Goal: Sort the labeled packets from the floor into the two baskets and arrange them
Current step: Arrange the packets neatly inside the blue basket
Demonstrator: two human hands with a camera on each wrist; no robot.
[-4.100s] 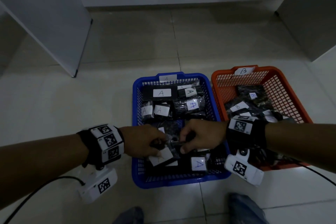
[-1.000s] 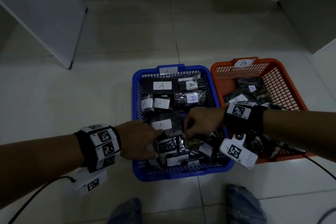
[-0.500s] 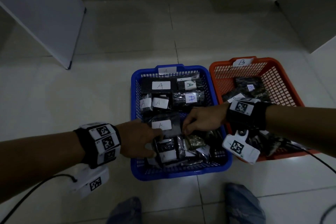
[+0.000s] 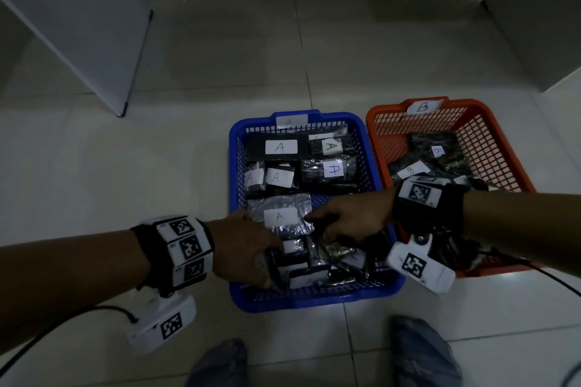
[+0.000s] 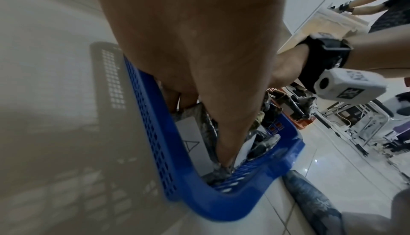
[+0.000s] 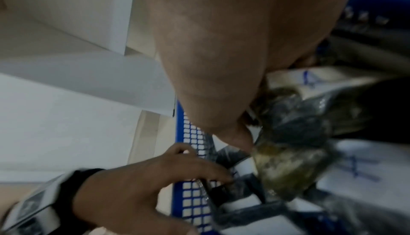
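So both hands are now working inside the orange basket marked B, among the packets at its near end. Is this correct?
Not quite: the basket is wrong. The head view shows the left hand and the right hand working inside the blue basket, among the packets at its near end. The orange basket marked B stands beside it, with only the right forearm crossing above it.

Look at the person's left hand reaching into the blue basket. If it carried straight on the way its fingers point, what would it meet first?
Most likely the upright packets in the near end of the blue basket. The left hand already touches them with its fingertips; the right hand lies further along, though depth is hard to judge.
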